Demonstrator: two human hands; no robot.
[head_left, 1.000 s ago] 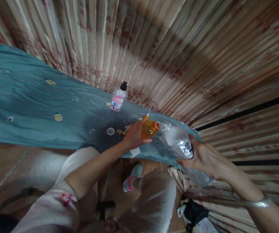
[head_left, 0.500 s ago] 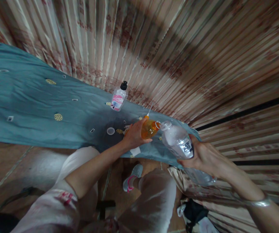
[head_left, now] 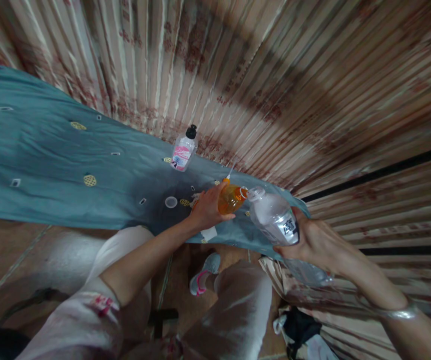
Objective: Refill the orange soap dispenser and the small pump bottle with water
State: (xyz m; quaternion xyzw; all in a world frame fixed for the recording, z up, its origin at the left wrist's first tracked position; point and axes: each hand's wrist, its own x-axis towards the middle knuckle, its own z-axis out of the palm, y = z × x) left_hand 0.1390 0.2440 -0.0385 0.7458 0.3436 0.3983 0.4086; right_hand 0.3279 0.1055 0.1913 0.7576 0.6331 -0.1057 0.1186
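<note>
My left hand (head_left: 208,206) is closed around a small orange see-through bottle (head_left: 231,200), tilted so that its open mouth points right. My right hand (head_left: 309,239) grips a large clear plastic bottle (head_left: 271,212) with a dark-and-white label, tipped to the left. The two bottle mouths are right at each other, touching or nearly so; I cannot tell which. Whether liquid runs between them is too small to make out. Just beyond the left hand lies an orange piece with a white nozzle tip (head_left: 228,177), partly hidden by the hand.
A clear pump bottle (head_left: 183,151) with a black top and pink label stands on the teal cloth-covered table (head_left: 50,150). A small white round cap (head_left: 170,202) and a white paper scrap (head_left: 209,233) lie nearer. A pleated curtain (head_left: 207,75) hangs along the far edge.
</note>
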